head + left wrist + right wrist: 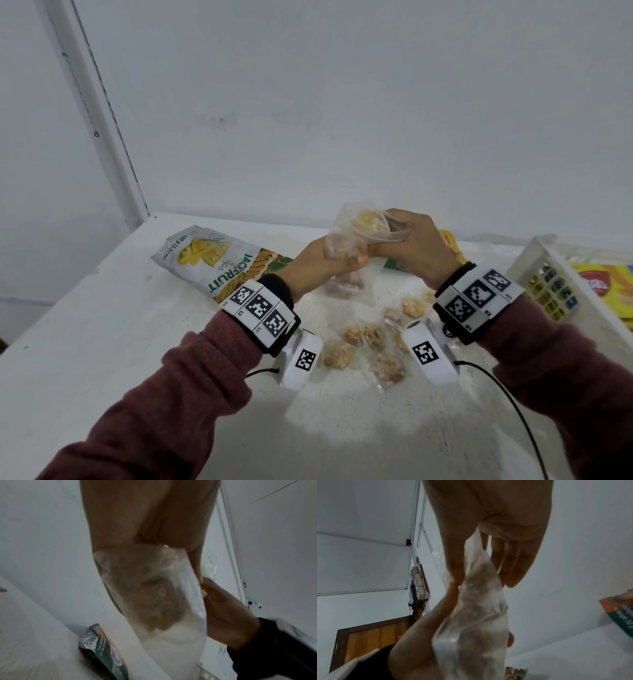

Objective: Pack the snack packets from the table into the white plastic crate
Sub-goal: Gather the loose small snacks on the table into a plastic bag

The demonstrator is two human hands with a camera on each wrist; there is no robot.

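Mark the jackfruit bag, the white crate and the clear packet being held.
jackfruit bag (219, 260), head view, on its printed front.
white crate (548, 274), head view, on its lattice side wall.
clear packet (356, 233), head view, on the plastic between the left hand (318, 263) and right hand (421, 246).

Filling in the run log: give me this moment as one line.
phase: gathering | left hand: grips clear snack packets | right hand: pinches same packets | white crate: right, partly filled | loose packets: on table

Both forearms reach forward — left hand (318, 260) and right hand (416, 245) raised, fingers curled, meeting at the fingertips.
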